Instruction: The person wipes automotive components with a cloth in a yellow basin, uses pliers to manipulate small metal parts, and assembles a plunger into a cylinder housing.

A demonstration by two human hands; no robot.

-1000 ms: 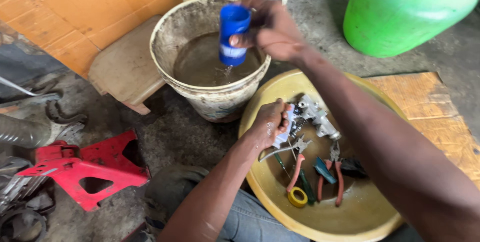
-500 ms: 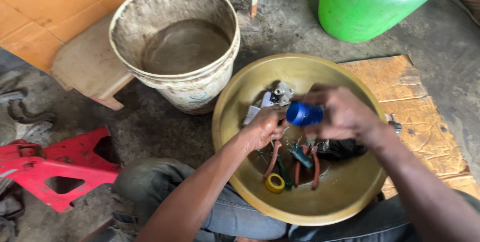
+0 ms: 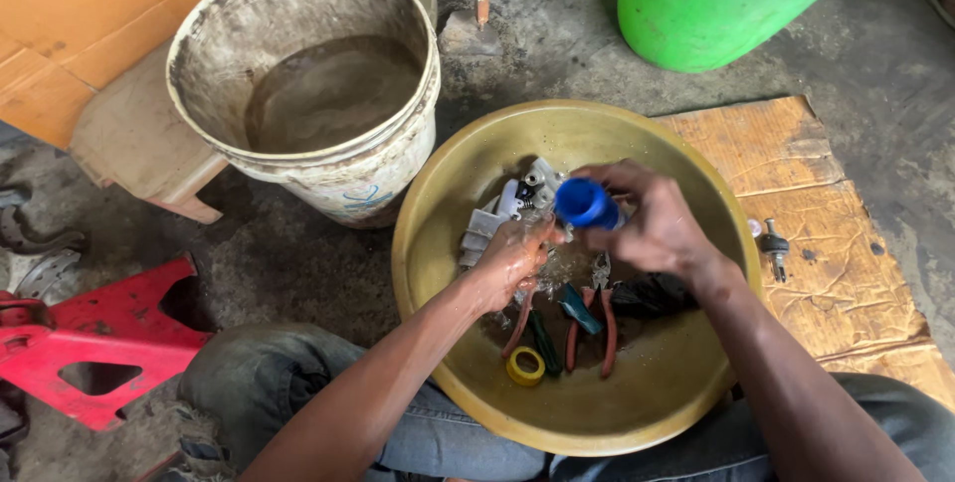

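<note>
While right hand (image 3: 657, 228) grips tilted blue plastic cup (image 3: 585, 203), wet left hand (image 3: 512, 261) clasps ridged metal part (image 3: 497, 223) over round yellow basin (image 3: 448, 213).

There are two hands, the left hand (image 3: 512, 263) and the right hand (image 3: 652, 228). I count one blue cup (image 3: 585, 203), one yellow basin (image 3: 468, 193), one bucket (image 3: 343, 179), one green drum (image 3: 726, 0), one yellow tape roll (image 3: 525, 366), one metal part (image 3: 497, 223) and one red stand (image 3: 95, 338).
</note>
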